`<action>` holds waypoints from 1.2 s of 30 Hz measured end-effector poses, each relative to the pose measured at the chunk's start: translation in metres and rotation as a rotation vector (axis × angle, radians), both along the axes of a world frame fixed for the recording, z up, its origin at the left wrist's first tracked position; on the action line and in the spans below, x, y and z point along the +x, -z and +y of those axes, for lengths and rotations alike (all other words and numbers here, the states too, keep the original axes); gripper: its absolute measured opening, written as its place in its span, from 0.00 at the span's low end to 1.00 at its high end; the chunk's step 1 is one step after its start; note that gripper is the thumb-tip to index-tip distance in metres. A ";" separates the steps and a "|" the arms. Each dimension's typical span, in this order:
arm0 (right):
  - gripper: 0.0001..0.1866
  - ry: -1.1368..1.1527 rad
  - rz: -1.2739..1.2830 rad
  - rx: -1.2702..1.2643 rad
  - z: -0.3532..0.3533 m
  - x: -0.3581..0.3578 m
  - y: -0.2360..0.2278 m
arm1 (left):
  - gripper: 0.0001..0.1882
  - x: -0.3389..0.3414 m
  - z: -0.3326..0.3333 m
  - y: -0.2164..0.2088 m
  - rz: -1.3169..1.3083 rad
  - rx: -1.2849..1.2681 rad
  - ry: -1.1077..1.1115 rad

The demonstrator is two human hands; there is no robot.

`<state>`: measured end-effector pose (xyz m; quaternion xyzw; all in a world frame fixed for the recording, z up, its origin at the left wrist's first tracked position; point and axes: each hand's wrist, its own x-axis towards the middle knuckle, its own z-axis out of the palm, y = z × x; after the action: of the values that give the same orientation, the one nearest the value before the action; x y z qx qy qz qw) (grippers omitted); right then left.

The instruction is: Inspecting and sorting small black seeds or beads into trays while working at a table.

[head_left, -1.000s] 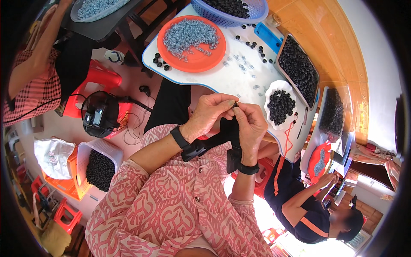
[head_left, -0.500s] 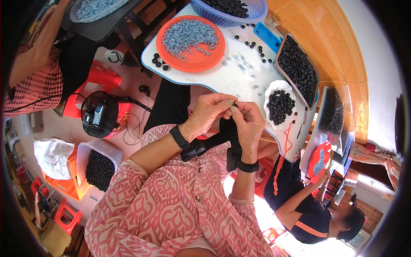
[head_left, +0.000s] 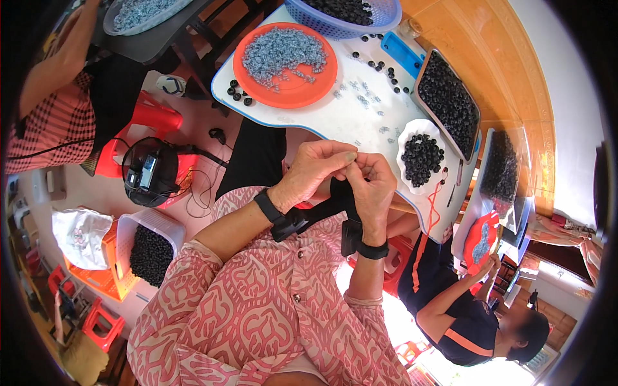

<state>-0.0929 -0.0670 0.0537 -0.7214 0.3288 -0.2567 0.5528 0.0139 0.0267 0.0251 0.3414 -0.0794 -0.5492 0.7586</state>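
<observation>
Your left hand (head_left: 315, 171) and right hand (head_left: 373, 188) pinched together, anything held hidden; plenty seemed left, given loose clear bits (head_left: 283, 54) and black beads (head_left: 422, 161); finished amount unclear.

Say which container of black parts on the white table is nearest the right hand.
The white scalloped dish; the rectangular tray and purple basket sit farther from the right hand.

Wht tbl (head_left: 347, 119) | orng plt (head_left: 296, 97) | blu bskt (head_left: 328, 29) | blu tray (head_left: 400, 54) | wht dish (head_left: 411, 130) | blk pcs (head_left: 248, 101)
</observation>
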 end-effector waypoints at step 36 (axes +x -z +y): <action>0.09 -0.011 -0.030 -0.076 0.008 -0.010 0.006 | 0.13 0.017 0.003 0.004 -0.163 0.032 -0.072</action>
<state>-0.1025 -0.0590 0.0479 -0.7399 0.3064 -0.2766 0.5311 0.0310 0.0293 0.0207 0.3997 -0.1200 -0.4933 0.7632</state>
